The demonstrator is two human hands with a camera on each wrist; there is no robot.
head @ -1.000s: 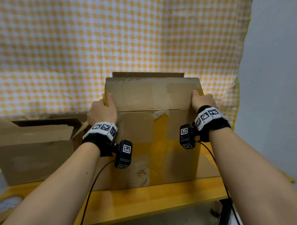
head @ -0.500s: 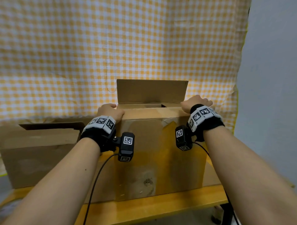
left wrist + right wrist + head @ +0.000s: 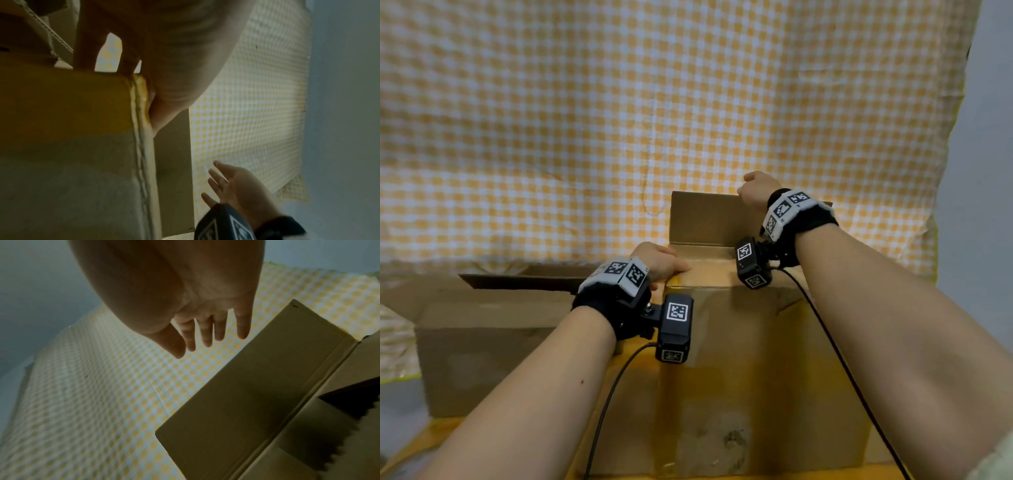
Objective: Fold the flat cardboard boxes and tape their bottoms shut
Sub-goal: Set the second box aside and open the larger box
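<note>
A brown cardboard box point(image 3: 739, 377) stands on the yellow table point(image 3: 434, 435), with yellow tape marks on its front face point(image 3: 61, 129). Its near flap lies folded flat over the top. My left hand point(image 3: 659, 262) presses on the near left corner, its fingers point(image 3: 86, 48) fairly straight and the thumb along the edge. The far flap point(image 3: 705, 219) stands upright. My right hand point(image 3: 755, 193) hovers at that flap's upper right corner. In the right wrist view its fingers point(image 3: 205, 331) are straight and spread, holding nothing, with the flap point(image 3: 257, 394) below them.
A second cardboard box point(image 3: 482, 342) with an open top sits to the left, close beside the first. A yellow-and-white checked cloth point(image 3: 688, 102) hangs behind the table. A grey wall point(image 3: 989, 171) lies to the right.
The near flap has gone from upright to folded flat on the box. My right hand let go of it and rose to the far flap. My left hand stayed at the near left corner.
</note>
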